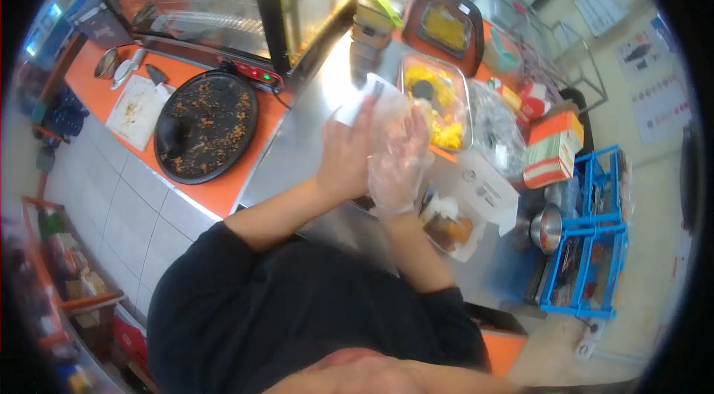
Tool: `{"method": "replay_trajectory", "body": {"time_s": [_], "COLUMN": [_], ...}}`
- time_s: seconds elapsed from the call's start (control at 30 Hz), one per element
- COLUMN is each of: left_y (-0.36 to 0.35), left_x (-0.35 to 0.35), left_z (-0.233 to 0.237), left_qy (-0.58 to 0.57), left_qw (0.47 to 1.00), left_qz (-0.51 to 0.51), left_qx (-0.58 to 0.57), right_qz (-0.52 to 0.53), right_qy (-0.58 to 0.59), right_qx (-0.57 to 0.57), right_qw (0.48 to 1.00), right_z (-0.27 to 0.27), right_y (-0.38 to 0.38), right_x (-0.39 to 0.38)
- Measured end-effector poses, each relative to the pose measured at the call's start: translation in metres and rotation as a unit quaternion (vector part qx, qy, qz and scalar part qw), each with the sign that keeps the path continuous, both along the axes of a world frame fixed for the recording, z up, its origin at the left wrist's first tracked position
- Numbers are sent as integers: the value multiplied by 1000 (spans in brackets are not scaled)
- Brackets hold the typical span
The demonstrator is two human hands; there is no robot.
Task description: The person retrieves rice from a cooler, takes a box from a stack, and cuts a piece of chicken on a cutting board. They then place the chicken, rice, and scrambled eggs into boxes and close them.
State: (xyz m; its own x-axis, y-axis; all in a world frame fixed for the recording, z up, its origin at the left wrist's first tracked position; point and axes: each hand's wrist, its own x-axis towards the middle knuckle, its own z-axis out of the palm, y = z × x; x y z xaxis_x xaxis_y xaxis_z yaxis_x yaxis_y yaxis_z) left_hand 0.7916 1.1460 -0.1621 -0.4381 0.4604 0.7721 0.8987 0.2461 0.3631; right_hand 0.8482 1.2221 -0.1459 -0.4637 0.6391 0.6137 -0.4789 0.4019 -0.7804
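Observation:
My left hand (346,152) is bare, its fingers stretched forward beside a pale wrapper or clear plastic (381,104). My right hand (400,160) wears a clear plastic glove and lies close against the left, fingers extended; whether anything is between the two is blurred. Just right of the gloved hand, an open white box (487,189) holds browned food with a white topping (446,219). Beyond the hands stands a clear tray of yellow pieces (446,108) with a dark round item in it.
A round black pan (212,126) with brown crumbs and a white board (137,111) lie on the orange counter at left. A glass display case (201,0) rises behind. At right are a metal bowl (547,229), an orange carton (554,149) and blue racks (587,267).

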Motion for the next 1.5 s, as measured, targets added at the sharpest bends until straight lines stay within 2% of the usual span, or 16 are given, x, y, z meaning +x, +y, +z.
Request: {"method": "replay_trajectory", "body": {"time_s": [0.13, 0.2, 0.23, 0.3, 0.37, 0.5, 0.63, 0.7, 0.77, 0.8, 0.87, 0.97, 1.03, 1.13, 1.33, 1.5], "left_y": [30, 52, 57, 56, 40, 34, 19, 13, -4, -15, -20, -18, -14, -26, -137, -312], "left_x": [-35, -64, -102, -168, -199, -206, -174, -134, -90, -70, -19, 0, 0, 0, 8, 38], "left_z": [17, 5, 9, 3, -6, -5, 13, 23, -6, -29, -51, -96, -120, -132, -132, -128], "left_qy": [113, 213, 89, -20, -4, 33, 246, 137, -53, -20, -326, -405, -443, -429, -502, -489], "left_qw": [993, 913, 946, 946, 924, 918, 883, 894, 839, 736, 723, 776, 795, 823, 826, 849], "left_qz": [35, 247, 235, 258, 310, 267, 244, 218, 164, 33, 19, 28, 40, 50, 9, 108], "left_qx": [-5, -243, -204, -195, -225, -291, -317, -366, -516, -675, -609, -482, -413, -370, -255, -169], "right_qz": [-34, 181, 228, 124, 28, -310, -287, -145, -144, -146, -86, -79, -16, -97, -156, -93], "right_qy": [-125, -269, -163, -274, -253, -431, -551, -622, -648, -615, -661, -633, -746, -756, -550, -584], "right_qx": [156, -74, -139, 90, -5, -115, -147, -251, -129, -71, -53, -9, 83, 5, 48, 115], "right_qw": [979, 943, 950, 949, 967, 839, 770, 727, 737, 772, 743, 770, 661, 647, 819, 799], "right_z": [-24, -21, -12, -9, -52, -92, -134, -133, -171, -148, -138, -206, -245, -269, -254, -182], "right_y": [13, 23, 11, 25, 51, 118, 154, 166, 180, 172, 176, 200, 219, 219, 170, 101], "right_x": [27, 58, 80, 145, 207, 296, 309, 304, 322, 311, 306, 329, 354, 376, 396, 348]}}
